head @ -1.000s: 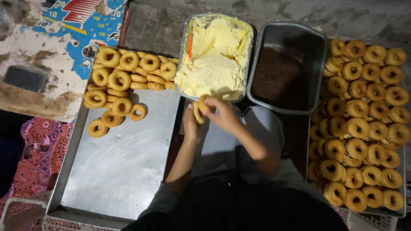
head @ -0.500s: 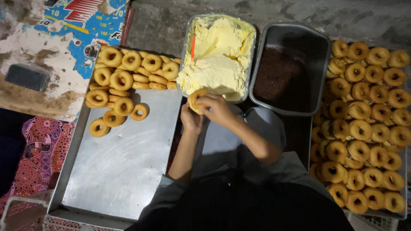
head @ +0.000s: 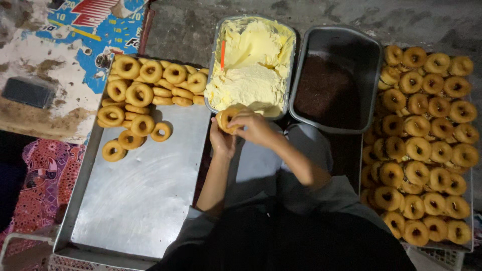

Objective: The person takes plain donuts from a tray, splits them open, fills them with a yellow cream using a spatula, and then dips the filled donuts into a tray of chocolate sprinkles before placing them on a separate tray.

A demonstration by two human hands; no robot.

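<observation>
both hands (head: 241,131) pinch one doughnut (head: 226,116) by the cream tub (head: 251,65); few filled on the left tray (head: 145,190), many wait right (head: 427,145)

- Doughnut (head: 227,117) — a golden-brown ring, plain, tilted on edge, held between both hands just at the near edge of the cream tub.
- Left hand (head: 222,141) cups it from below; right hand (head: 256,128) grips it from above.
</observation>
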